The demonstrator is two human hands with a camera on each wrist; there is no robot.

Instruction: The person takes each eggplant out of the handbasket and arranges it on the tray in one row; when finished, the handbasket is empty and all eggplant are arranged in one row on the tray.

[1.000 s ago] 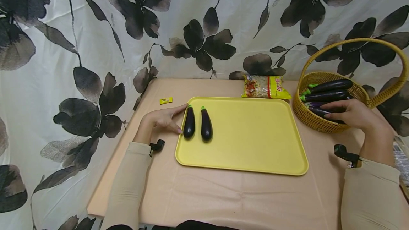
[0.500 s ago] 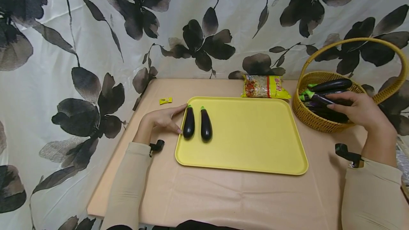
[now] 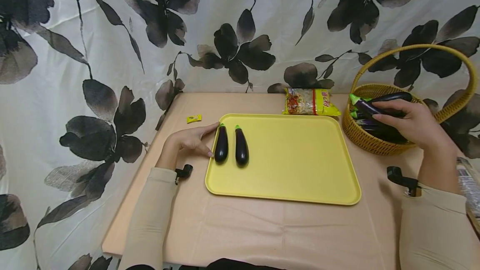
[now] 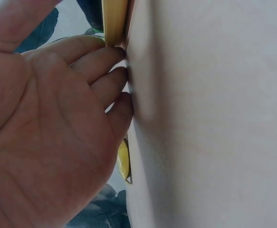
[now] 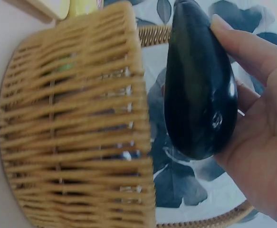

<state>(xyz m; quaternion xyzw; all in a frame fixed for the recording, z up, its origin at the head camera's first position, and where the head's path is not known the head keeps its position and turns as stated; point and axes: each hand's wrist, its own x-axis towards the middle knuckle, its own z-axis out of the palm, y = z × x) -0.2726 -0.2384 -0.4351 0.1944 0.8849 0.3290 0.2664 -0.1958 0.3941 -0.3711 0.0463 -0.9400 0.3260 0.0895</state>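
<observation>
**Eggplant (image 3: 363,106) grasped above basket (image 3: 369,141)**

Specimen: glossy, near-black purple, with a green cap (image 3: 353,98). My right hand (image 3: 418,126) grips it between thumb and fingers over the basket. The right wrist view shows its broad, rounded end, hidden by my hand in the head view; only the latter shows the cap. My left hand (image 3: 189,141), well left of the basket, is loose, fingers touching the yellow tray (image 3: 292,161). Compared with half a second ago, the cap has shifted to the basket's left rim; the tray's two eggplants (image 3: 242,149) are unmoved.
</observation>
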